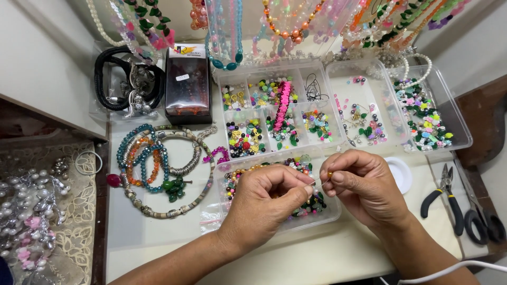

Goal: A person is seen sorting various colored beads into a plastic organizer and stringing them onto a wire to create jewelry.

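— Two hands meet over the near middle of the desk [338, 258]. What is the work at this point?

— Threading, by the look of it. Behind the hands sit two clear bead boxes, the divided box [317, 66] at the desk's far middle and the wider box [459, 132] toward the far right corner. A shallow tray [317, 221] of mixed beads lies directly under the knuckles.

— And the hands themselves?

— The left hand [264, 203] is curled, its fingers pinched on a thin wire [319, 182]. The right hand [364, 187] pinches a small gold bead [330, 173] between thumb and forefinger, just above the wire's end. Bead and wire are touching or nearly so; I cannot tell whether the tip has entered the hole.

— So what does the following move ask for?

— Fine alignment, I'd judge: the wire tip held steady, the bead's hole turned square to it, then a short slide along. Both are tiny, so a slip would drop the bead into the tray.

— The pliers [449, 198]?

— Lying untouched near the right edge.
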